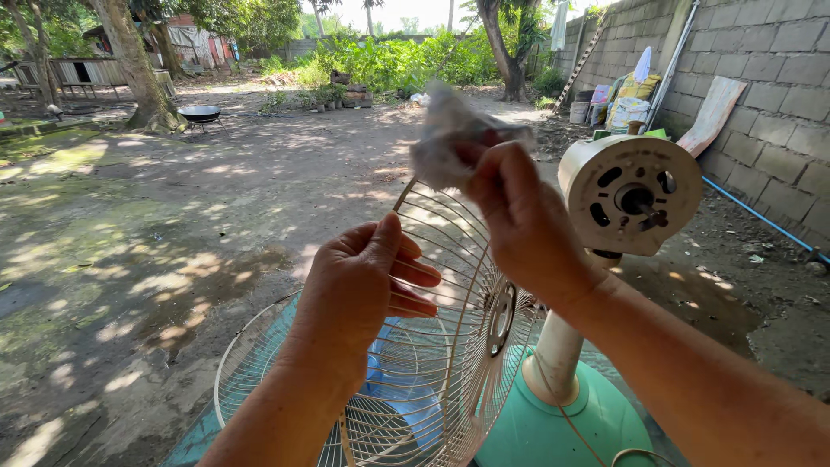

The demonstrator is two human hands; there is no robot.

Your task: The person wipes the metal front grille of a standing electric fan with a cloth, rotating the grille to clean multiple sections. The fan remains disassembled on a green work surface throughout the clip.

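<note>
My left hand (359, 281) grips the rim of a cream wire fan grille (450, 346), which stands upright on edge in front of me. My right hand (519, 220) presses a crumpled grey-white cloth (445, 134) against the top of that grille. A second wire grille (259, 363) lies flat below, with a blue fan blade (393, 376) showing through the wires. Just right of my right hand stands the fan's cream motor head (629, 192) with its bare shaft, on a pole rising from a teal round base (562, 428).
Bare dirt ground (173, 225) stretches ahead in dappled shade. A grey block wall (761, 95) runs along the right with a blue pipe (752, 212), leaning boards, sacks and buckets (622, 104). A black pan on a stand (200, 114) sits near a tree trunk.
</note>
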